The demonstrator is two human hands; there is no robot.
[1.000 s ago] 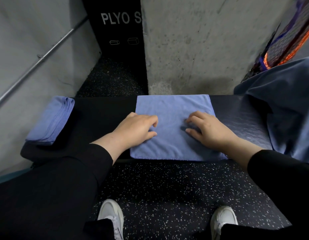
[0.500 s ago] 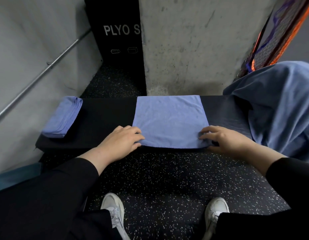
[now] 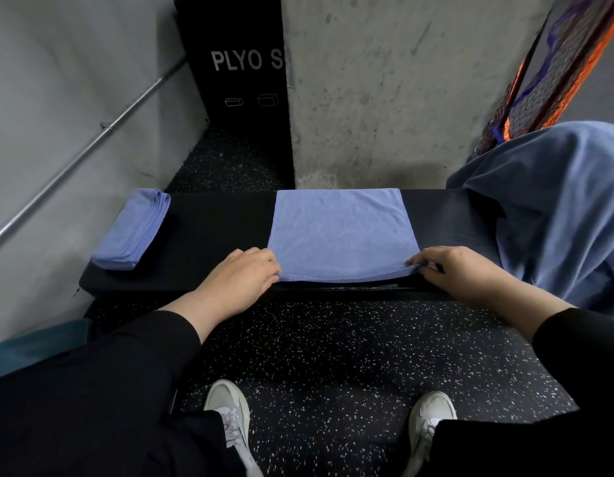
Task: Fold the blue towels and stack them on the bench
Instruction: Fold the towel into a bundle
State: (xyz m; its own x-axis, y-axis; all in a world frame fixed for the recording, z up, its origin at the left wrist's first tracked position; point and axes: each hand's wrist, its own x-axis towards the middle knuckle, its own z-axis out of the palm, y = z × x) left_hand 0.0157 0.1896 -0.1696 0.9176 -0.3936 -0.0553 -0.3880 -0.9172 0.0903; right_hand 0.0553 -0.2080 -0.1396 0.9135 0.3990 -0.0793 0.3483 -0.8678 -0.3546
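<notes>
Black bench [image 3: 209,232] runs across in front of me, from 9 to 3 o'clock. One blue towel [image 3: 340,235] lies spread flat on it at 12 o'clock, far edge at the back of the bench, near edge at the front lip.

My left hand [image 3: 240,278] is at the towel's near left corner, about 11 o'clock. Fingers curl toward the hem and touch it; whether they actually pinch the cloth I cannot tell, since the fingertips are hidden against the fabric.

My right hand [image 3: 460,270] is at the near right corner, about 1 o'clock. Thumb and fingers pinch the corner, and the hem there is raised just off the bench, bowing up toward that hand.

Stack of folded towels [image 3: 133,230] sits at the bench's left end, 10 o'clock, well apart from the spread towel.

Heap of unfolded blue cloth [image 3: 553,208] covers the bench's right end at 2 o'clock.

Speckled floor [image 3: 333,356] below. My two pale shoes [image 3: 229,411] stand at 6 o'clock.
</notes>
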